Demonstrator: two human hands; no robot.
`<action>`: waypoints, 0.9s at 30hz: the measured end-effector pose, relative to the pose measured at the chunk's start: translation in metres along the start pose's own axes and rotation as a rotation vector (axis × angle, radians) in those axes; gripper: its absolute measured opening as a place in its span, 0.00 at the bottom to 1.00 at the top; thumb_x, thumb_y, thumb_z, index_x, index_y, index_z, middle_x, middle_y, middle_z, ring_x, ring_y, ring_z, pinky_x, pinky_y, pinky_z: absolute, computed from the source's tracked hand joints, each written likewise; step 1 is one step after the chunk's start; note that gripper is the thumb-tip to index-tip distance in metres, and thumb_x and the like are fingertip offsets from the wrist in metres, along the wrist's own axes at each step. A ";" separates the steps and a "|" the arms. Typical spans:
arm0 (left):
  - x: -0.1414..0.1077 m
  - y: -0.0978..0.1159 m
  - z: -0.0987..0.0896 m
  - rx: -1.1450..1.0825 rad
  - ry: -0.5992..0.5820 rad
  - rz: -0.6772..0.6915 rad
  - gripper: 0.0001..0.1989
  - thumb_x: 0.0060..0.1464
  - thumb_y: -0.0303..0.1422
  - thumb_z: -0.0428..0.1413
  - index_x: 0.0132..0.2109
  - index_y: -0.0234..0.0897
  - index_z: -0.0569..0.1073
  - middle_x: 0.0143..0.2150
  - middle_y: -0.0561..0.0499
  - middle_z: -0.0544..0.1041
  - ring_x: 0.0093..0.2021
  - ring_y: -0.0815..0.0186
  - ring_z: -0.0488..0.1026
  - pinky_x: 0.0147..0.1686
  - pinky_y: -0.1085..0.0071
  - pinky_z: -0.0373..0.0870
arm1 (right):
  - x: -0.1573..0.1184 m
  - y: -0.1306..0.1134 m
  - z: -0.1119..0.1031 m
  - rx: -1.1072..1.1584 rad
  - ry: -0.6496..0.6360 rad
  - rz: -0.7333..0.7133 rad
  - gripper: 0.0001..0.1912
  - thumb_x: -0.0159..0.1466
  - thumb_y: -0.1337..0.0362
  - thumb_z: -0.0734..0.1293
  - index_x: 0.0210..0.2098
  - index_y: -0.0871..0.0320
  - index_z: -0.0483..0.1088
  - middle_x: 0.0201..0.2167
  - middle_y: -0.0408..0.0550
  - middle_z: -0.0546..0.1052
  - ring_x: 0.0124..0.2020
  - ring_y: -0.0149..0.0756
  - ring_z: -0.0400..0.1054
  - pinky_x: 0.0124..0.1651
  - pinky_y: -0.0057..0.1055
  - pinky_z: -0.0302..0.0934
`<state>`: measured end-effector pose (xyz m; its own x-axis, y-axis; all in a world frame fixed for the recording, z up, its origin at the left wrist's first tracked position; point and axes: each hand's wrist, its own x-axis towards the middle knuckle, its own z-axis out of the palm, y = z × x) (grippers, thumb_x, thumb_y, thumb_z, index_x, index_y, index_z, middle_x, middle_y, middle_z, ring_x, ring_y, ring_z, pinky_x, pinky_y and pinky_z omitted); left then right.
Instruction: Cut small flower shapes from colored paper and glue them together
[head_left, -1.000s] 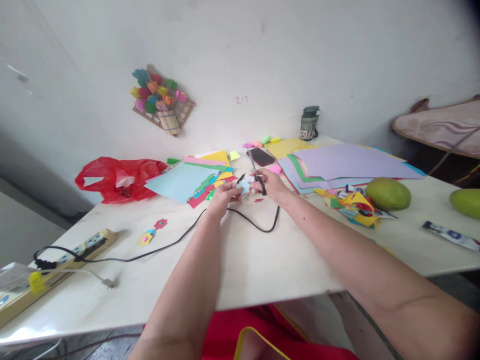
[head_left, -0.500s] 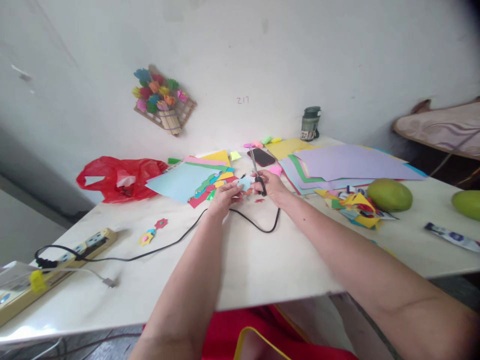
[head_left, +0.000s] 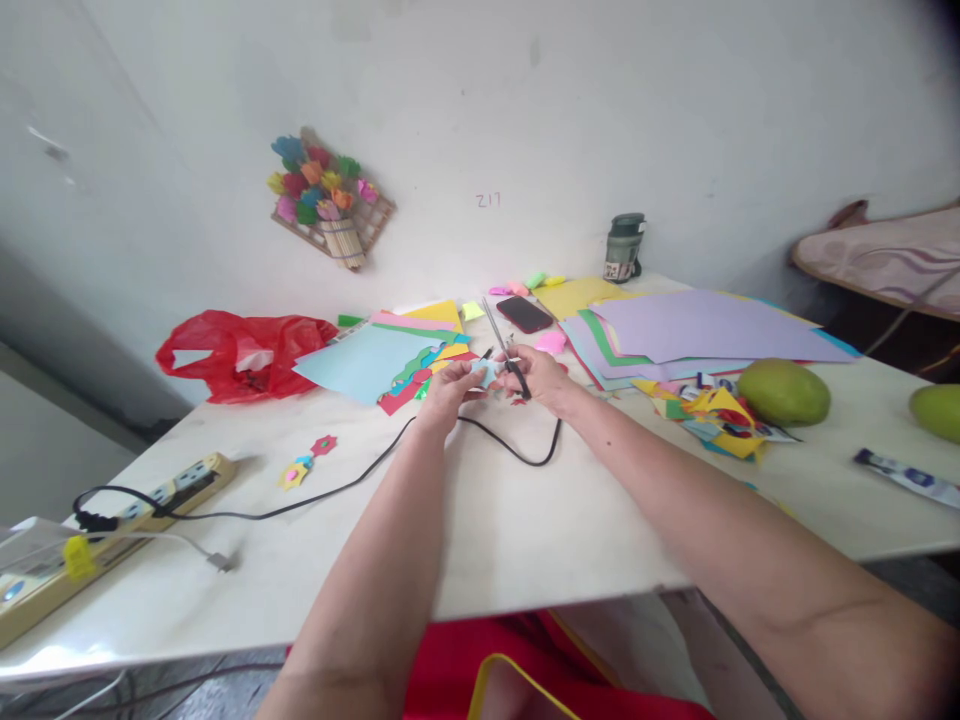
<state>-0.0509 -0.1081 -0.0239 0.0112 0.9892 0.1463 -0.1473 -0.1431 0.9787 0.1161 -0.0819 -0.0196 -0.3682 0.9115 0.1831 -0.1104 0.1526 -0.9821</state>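
Left hand (head_left: 448, 392) pinches one blue paper (head_left: 487, 375), right hand (head_left: 544, 380) grips one scissors (head_left: 516, 375); two green fruits (head_left: 784, 392) toward the table's (head_left: 540, 530) right edge!

A dark spot (head_left: 609, 443) marks the bare right forearm (head_left: 712, 520), and red clothing (head_left: 442, 665) has yellow edging (head_left: 491, 657)
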 end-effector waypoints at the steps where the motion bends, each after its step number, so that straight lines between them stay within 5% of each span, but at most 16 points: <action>1: 0.000 0.000 0.000 0.001 0.006 0.009 0.20 0.34 0.42 0.68 0.30 0.33 0.70 0.27 0.54 0.74 0.26 0.72 0.72 0.30 0.74 0.72 | 0.000 0.000 -0.001 -0.002 -0.017 0.002 0.20 0.42 0.68 0.74 0.34 0.57 0.66 0.21 0.37 0.73 0.17 0.27 0.65 0.19 0.23 0.60; 8: 0.000 0.001 -0.001 0.012 -0.034 -0.015 0.23 0.36 0.44 0.67 0.33 0.34 0.68 0.25 0.53 0.76 0.20 0.72 0.71 0.23 0.76 0.67 | -0.001 -0.003 -0.015 -0.065 -0.155 0.087 0.20 0.45 0.65 0.76 0.35 0.59 0.68 0.20 0.39 0.74 0.17 0.26 0.66 0.20 0.23 0.58; 15: 0.000 0.002 -0.002 0.014 -0.072 -0.016 0.21 0.38 0.44 0.66 0.31 0.33 0.70 0.25 0.51 0.76 0.21 0.73 0.71 0.26 0.76 0.69 | -0.005 -0.012 -0.025 -0.241 -0.273 0.071 0.16 0.52 0.57 0.73 0.34 0.61 0.69 0.20 0.43 0.74 0.17 0.26 0.64 0.15 0.20 0.48; 21: -0.001 0.002 -0.003 -0.019 -0.107 -0.008 0.19 0.40 0.44 0.66 0.30 0.34 0.70 0.26 0.53 0.75 0.22 0.73 0.70 0.27 0.75 0.70 | -0.009 -0.019 -0.021 -0.280 -0.327 0.063 0.13 0.53 0.57 0.70 0.24 0.60 0.67 0.18 0.43 0.73 0.15 0.25 0.62 0.13 0.21 0.46; 27: -0.003 0.005 -0.001 -0.060 -0.101 0.016 0.17 0.40 0.41 0.66 0.30 0.34 0.70 0.29 0.52 0.76 0.28 0.71 0.74 0.33 0.73 0.73 | -0.011 -0.021 -0.019 -0.277 -0.319 0.099 0.08 0.52 0.61 0.69 0.26 0.59 0.67 0.18 0.42 0.73 0.15 0.27 0.63 0.13 0.21 0.48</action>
<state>-0.0530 -0.1114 -0.0199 0.1080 0.9780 0.1784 -0.2071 -0.1533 0.9662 0.1401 -0.0873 -0.0022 -0.6364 0.7698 0.0493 0.1758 0.2069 -0.9624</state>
